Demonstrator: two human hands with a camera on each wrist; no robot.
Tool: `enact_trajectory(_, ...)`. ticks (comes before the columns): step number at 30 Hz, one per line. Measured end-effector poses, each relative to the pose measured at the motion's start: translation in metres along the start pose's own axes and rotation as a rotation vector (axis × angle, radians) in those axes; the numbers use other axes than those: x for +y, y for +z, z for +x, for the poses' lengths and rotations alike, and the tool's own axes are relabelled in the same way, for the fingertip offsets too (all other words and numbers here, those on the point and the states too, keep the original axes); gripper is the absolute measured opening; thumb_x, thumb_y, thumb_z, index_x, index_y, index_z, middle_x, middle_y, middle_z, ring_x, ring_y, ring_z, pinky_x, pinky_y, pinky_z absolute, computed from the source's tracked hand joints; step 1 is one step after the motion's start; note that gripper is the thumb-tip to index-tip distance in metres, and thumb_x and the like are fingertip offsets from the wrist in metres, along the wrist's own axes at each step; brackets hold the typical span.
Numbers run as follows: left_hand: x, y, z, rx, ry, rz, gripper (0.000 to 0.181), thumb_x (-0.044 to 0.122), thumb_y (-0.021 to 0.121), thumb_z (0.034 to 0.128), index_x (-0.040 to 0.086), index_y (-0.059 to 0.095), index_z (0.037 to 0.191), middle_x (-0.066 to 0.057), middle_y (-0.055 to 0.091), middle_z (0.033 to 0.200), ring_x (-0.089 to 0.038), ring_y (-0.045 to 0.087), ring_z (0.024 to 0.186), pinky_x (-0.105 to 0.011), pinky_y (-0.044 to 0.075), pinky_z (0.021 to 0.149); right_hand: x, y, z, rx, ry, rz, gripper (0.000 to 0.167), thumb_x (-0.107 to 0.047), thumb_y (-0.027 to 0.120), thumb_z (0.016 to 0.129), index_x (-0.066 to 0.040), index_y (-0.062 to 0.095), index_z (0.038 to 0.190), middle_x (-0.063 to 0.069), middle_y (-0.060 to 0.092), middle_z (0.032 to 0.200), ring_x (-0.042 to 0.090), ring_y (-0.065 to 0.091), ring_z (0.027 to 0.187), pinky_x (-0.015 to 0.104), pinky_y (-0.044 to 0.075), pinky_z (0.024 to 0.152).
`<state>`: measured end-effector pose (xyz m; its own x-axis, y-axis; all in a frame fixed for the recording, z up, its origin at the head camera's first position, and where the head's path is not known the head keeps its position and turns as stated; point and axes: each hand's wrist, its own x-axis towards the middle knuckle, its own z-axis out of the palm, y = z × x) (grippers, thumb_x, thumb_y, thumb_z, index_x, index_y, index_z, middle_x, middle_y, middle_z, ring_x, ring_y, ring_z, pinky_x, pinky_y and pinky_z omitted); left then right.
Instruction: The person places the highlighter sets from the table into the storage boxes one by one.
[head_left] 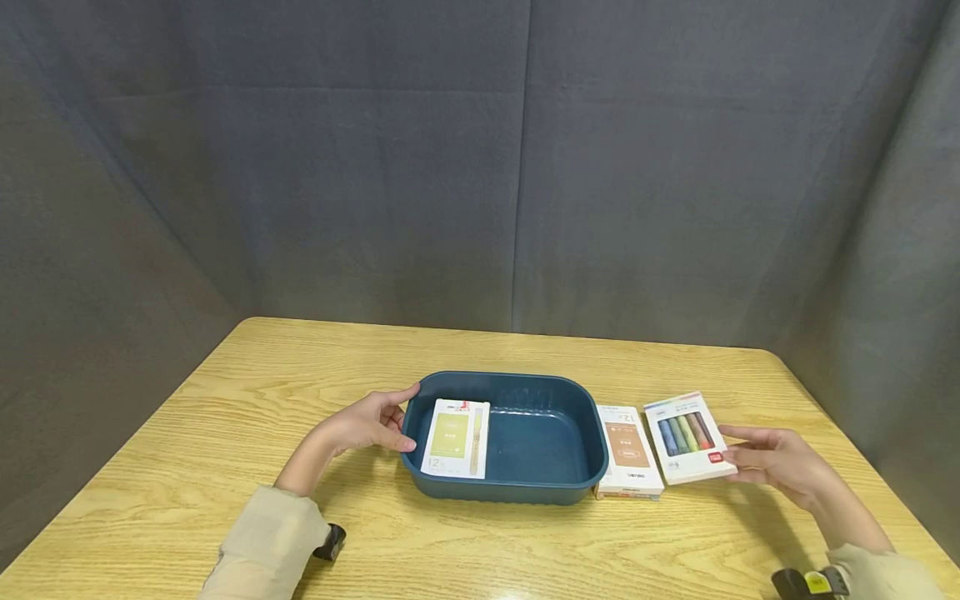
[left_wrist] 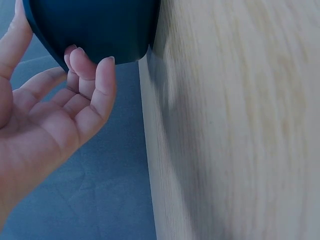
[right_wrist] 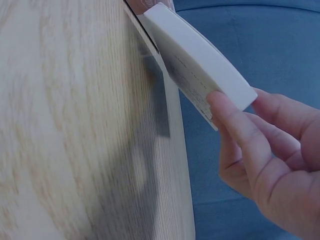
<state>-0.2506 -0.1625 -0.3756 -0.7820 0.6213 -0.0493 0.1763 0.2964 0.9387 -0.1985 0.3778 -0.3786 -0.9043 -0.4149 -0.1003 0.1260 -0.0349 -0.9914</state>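
A dark blue plastic bin (head_left: 517, 492) stands on the table. My left hand (head_left: 375, 421) holds its left end, thumb at the rim and curled fingers against the outer wall (left_wrist: 100, 30). Inside the bin, at the left, lies a white box with a green panel (head_left: 450, 437). My right hand (head_left: 783, 462) pinches a white box of coloured sticks (head_left: 686, 437) by its right edge; several thick sticks show through its window. In the right wrist view this box (right_wrist: 200, 60) is tilted, its lower side raised off the table near my fingers.
Between the bin and the held box lies a white box with a brown panel (head_left: 630, 450), close against the bin's right end. It seems to rest on another box, mostly hidden. A grey curtain (head_left: 375, 208) hangs behind the wooden table (head_left: 337, 350).
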Motion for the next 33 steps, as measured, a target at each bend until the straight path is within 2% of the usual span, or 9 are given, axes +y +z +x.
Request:
enact_trajectory(2, 0.000, 0.000, 0.000, 0.002, -0.001, 0.002, 0.091, 0.006, 0.074, 0.0727, -0.010, 0.012, 0.138, -0.009, 0.046, 0.076, -0.018, 0.043, 0.070, -0.023, 0.040, 0.057, 0.000, -0.001, 0.000, 0.002, -0.009, 0.014, 0.039, 0.010, 0.047, 0.088, -0.022, 0.067, 0.099, 0.007, 0.063, 0.094, 0.021, 0.062, 0.084, 0.034, 0.049, 0.073)
enact_trajectory(5, 0.000, 0.000, 0.000, 0.001, -0.002, 0.009, 0.091, 0.006, 0.073, 0.0729, -0.010, 0.012, 0.138, -0.009, 0.046, 0.076, -0.019, 0.043, 0.070, -0.023, 0.040, 0.057, 0.000, -0.002, -0.001, 0.004, -0.016, 0.043, 0.039, 0.010, 0.047, 0.088, -0.022, 0.067, 0.099, 0.008, 0.063, 0.094, 0.021, 0.062, 0.083, 0.033, 0.049, 0.072)
enact_trajectory(13, -0.001, 0.000, 0.000, 0.001, -0.003, -0.004, 0.091, 0.006, 0.074, 0.0729, -0.009, 0.012, 0.138, -0.009, 0.047, 0.077, -0.018, 0.043, 0.070, -0.023, 0.041, 0.058, 0.003, -0.005, -0.001, -0.084, -0.071, 0.150, 0.041, 0.012, 0.041, 0.089, -0.016, 0.067, 0.106, 0.010, 0.063, 0.097, 0.023, 0.061, 0.088, 0.032, 0.047, 0.076)
enact_trajectory(16, -0.001, 0.000, 0.000, -0.001, 0.000, -0.009, 0.092, 0.007, 0.074, 0.0728, -0.009, 0.012, 0.138, -0.008, 0.047, 0.077, -0.018, 0.043, 0.070, -0.023, 0.041, 0.058, 0.003, -0.005, -0.001, -0.089, -0.089, 0.182, 0.043, 0.013, 0.039, 0.089, -0.014, 0.067, 0.106, 0.011, 0.063, 0.098, 0.023, 0.061, 0.089, 0.032, 0.047, 0.077)
enact_trajectory(25, -0.001, -0.001, 0.001, -0.006, 0.002, -0.017, 0.092, 0.007, 0.073, 0.0732, -0.009, 0.011, 0.139, -0.009, 0.047, 0.076, -0.018, 0.043, 0.069, -0.023, 0.040, 0.057, -0.001, 0.005, 0.000, 0.050, -0.118, 0.180, 0.042, 0.014, 0.040, 0.088, -0.016, 0.068, 0.099, 0.010, 0.063, 0.093, 0.021, 0.062, 0.083, 0.031, 0.049, 0.073)
enact_trajectory(33, -0.001, 0.000, -0.001, -0.003, -0.007, -0.006, 0.093, 0.010, 0.074, 0.0731, -0.008, 0.011, 0.139, -0.008, 0.046, 0.076, -0.018, 0.043, 0.069, -0.024, 0.040, 0.058, -0.003, 0.012, 0.002, 0.097, -0.133, 0.185, 0.040, 0.013, 0.043, 0.088, -0.016, 0.069, 0.097, 0.009, 0.064, 0.090, 0.019, 0.063, 0.081, 0.028, 0.049, 0.071)
